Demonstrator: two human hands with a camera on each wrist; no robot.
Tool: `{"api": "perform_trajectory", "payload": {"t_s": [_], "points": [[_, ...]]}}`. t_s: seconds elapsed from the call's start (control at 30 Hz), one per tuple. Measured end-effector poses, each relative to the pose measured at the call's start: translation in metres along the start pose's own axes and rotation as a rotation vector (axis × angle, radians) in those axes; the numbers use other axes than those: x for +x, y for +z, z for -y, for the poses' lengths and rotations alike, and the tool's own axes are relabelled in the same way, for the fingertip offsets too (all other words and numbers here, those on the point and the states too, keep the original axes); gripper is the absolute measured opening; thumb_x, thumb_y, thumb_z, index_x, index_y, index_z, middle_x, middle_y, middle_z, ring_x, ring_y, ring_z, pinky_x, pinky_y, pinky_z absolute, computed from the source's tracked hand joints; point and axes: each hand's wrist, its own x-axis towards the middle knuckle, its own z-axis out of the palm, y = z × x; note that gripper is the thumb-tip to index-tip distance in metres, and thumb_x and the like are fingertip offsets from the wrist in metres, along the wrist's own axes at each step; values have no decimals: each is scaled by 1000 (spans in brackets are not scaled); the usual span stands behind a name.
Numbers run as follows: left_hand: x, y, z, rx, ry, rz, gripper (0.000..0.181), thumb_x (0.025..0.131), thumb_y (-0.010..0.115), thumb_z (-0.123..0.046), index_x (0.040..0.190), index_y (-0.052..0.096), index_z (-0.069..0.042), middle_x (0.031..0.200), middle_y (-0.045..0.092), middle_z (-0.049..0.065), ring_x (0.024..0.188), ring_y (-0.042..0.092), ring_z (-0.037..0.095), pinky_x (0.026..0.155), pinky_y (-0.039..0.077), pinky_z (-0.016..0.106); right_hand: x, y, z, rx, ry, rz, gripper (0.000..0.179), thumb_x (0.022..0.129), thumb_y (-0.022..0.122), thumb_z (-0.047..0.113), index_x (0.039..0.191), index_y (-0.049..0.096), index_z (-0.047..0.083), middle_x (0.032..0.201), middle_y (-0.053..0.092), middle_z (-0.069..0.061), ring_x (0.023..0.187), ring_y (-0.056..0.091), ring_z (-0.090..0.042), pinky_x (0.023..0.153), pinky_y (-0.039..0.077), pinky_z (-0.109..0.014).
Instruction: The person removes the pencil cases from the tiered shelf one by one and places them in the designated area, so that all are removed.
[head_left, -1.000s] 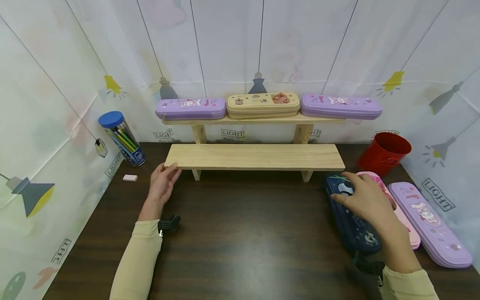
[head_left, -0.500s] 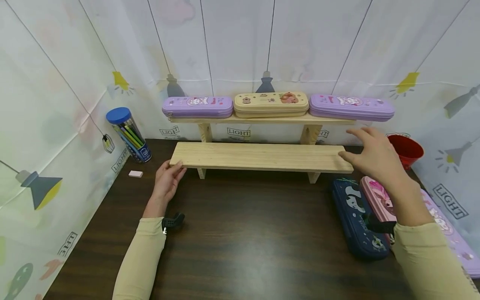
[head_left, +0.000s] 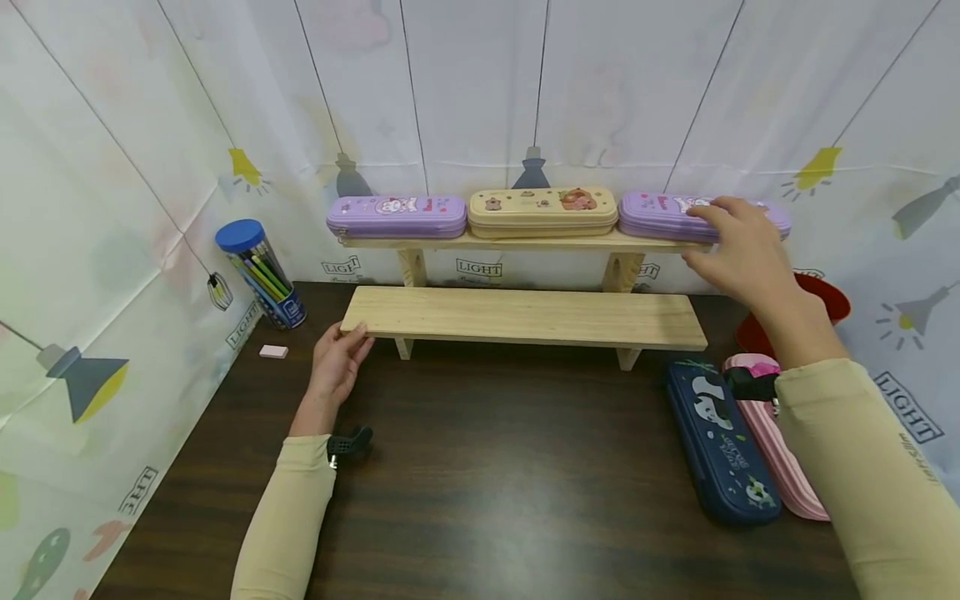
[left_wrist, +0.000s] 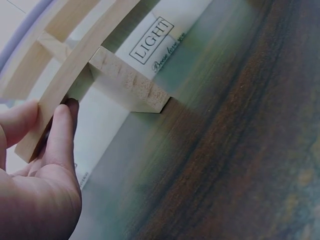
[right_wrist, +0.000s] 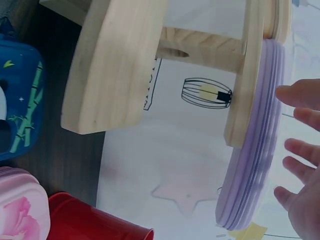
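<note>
1. A person's right hand (head_left: 750, 258), its fingers spread apart and holding nothing, reaches up to a purple pencil case (head_left: 652, 218) at the right end of the upper shelf (head_left: 540, 244). Whether a fingertip touches the case is hard to tell, even from the right wrist view.
2. The left hand (head_left: 335, 364) pinches the near left corner of the lower shelf (head_left: 517, 317), thumb above the board and fingers beneath it.
3. The right-hand purple case lies flat, zip side facing forward, its far end jutting past the edge of the wood. The hand covers part of its printed lid.
4. Beside it in the same row sit a cream pencil case (head_left: 543, 212) and a second purple case (head_left: 397, 218).
5. Below the right arm, a navy pencil case (head_left: 723, 446) with a panda print lies on the dark table (head_left: 510, 475) next to a pink case (head_left: 772, 454). The sleeve hides part of the pink one, and the forearm crosses in front of a red bucket (right_wrist: 95, 220).
6. At far left stand a blue-lidded tube (head_left: 262, 275) of pencils and, nearer, a small pale eraser (head_left: 273, 352).
</note>
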Motion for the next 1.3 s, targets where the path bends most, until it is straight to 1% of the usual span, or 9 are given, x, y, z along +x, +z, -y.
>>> {"api": "perform_trajectory", "payload": {"t_s": [0.2, 0.33, 0.47, 0.53, 0.63, 0.77, 0.87, 1.07, 1.3], "points": [[2, -2, 1, -8, -4, 2, 47, 99, 59, -10, 143, 40, -7, 121, 56, 6, 101, 68, 6, 93, 57, 17, 16, 6, -3, 19, -11, 85, 62, 88, 64, 19, 144, 45, 4, 155, 33, -28, 141, 27, -50, 118, 17, -73], [2, -1, 2, -13, -6, 10, 46, 99, 59, -10, 142, 41, -8, 122, 56, 6, 102, 68, 5, 93, 57, 17, 25, 6, -5, 40, -7, 112, 59, 85, 64, 15, 139, 44, -1, 151, 36, -30, 137, 29, -48, 118, 12, -75], [2, 1, 4, -13, 0, 10, 45, 99, 59, -10, 141, 42, -7, 122, 55, 6, 102, 68, 6, 93, 57, 17, 33, 5, -10, 58, -18, 133, 58, 84, 63, 14, 135, 42, -4, 142, 41, -32, 129, 34, -48, 111, 17, -74], [3, 2, 6, -12, -1, 15, 46, 100, 59, -10, 142, 41, -7, 123, 55, 7, 102, 68, 6, 93, 57, 18, 35, 4, -13, 59, -17, 146, 59, 84, 63, 14, 135, 40, -4, 139, 42, -33, 126, 35, -47, 108, 17, -74], [3, 4, 7, -2, -4, 19, 46, 100, 58, -10, 143, 41, -7, 124, 55, 7, 103, 68, 6, 94, 57, 18, 35, 4, -18, 50, -9, 164, 59, 85, 63, 15, 135, 39, -2, 136, 44, -33, 125, 37, -48, 109, 13, -76], [3, 6, 8, 17, 4, 21, 48, 100, 59, -12, 144, 41, -7, 125, 55, 7, 104, 68, 7, 95, 56, 19, 34, 2, -21, 31, -8, 170, 56, 84, 60, 14, 134, 38, 1, 139, 40, -34, 129, 33, -50, 112, 8, -77], [4, 5, 7, 27, 17, 25, 50, 100, 60, -12, 145, 39, -7, 127, 54, 7, 106, 67, 7, 96, 56, 19, 33, -1, -21, 16, -19, 166, 55, 82, 59, 12, 132, 40, 3, 141, 36, -35, 129, 30, -51, 109, 14, -76], [6, 0, 6, 25, 17, 18, 52, 99, 61, -12, 145, 39, -7, 127, 54, 6, 108, 66, 8, 96, 56, 19, 33, -7, -19, -21, -24, 210, 61, 80, 65, 15, 135, 42, 8, 136, 38, -35, 113, 38, -52, 93, 35, -70], [6, -4, 5, 14, 13, 7, 50, 98, 62, -13, 143, 40, -8, 127, 55, 6, 108, 66, 7, 97, 56, 20, 29, -16, -18, -30, -19, 274, 67, 84, 71, 28, 141, 41, 11, 136, 45, -32, 119, 34, -53, 90, 37, -69]]}}
